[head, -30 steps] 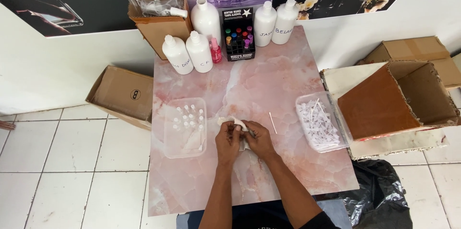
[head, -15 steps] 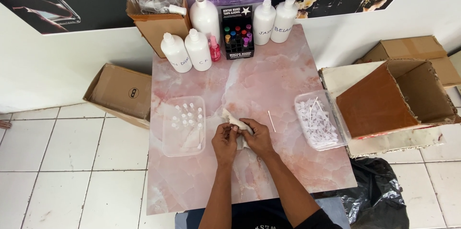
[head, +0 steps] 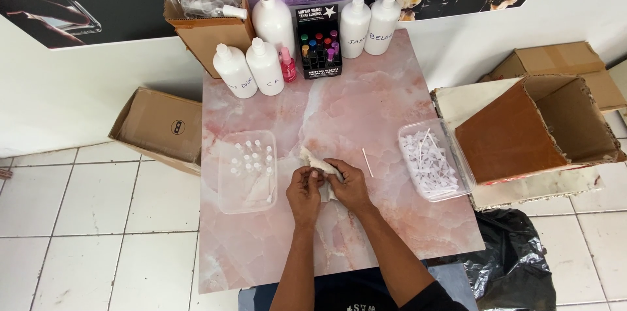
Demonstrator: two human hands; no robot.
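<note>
1. Both hands meet over the middle of the pink marbled table, nearer its front edge than its back edge. The left hand and right hand are touching or almost touching at the fingertips.
2. Held thing: a small pale crumpled wrapper, cream-white, thin and creased, likely plastic or paper. Whether it encloses a smaller item cannot be told.
3. Key relation: the wrapper lies directly at the fingertips, projecting away from the person toward the back-left corner. Its long axis runs diagonally, from the right hand's fingers up and left. Both hands are equally near; neither has to reach.
4. Finger state: the fingers of both hands are curled inward and pinch the wrapper between them. Exact contact points are hidden by the knuckles.
5. Left of the hands, just beside them: a clear tray of small vials with white caps, near the left edge.
6. Right of the hands: a thin white stick lying loose on the surface, apart from the right hand; further right, a clear tray of white sticks overhanging the right edge.
7. Back edge: white bottles and a dark display box, well apart from the hands.
</note>
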